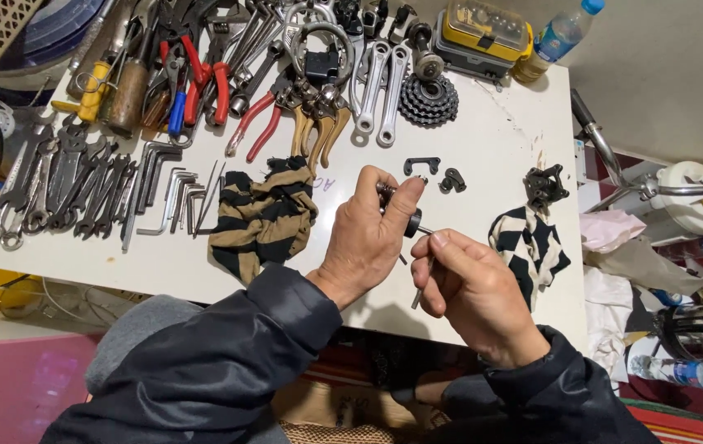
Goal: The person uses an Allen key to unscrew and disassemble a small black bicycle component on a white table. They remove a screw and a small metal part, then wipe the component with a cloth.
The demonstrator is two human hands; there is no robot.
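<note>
My left hand (372, 238) grips a small dark metal bicycle part (401, 205) above the white table (483, 140). My right hand (470, 284) holds a thin metal hex key (422, 279) whose tip meets that part. Both arms wear dark jacket sleeves. Just beyond the hands lie small black brackets (437, 174). A black and tan striped rag (262, 215) lies to the left of my left hand. A black and white striped rag (530, 247) lies to the right, with a black brake piece (545, 185) at its far end.
Wrenches and hex keys (96, 193) are laid out at the left. Pliers, crank arms (380, 86) and a black cog set (428, 99) fill the far side. A yellow case (483, 29) and a water bottle (561, 33) stand at the far right corner. Bicycle handlebars (663, 189) are beyond the table's right edge.
</note>
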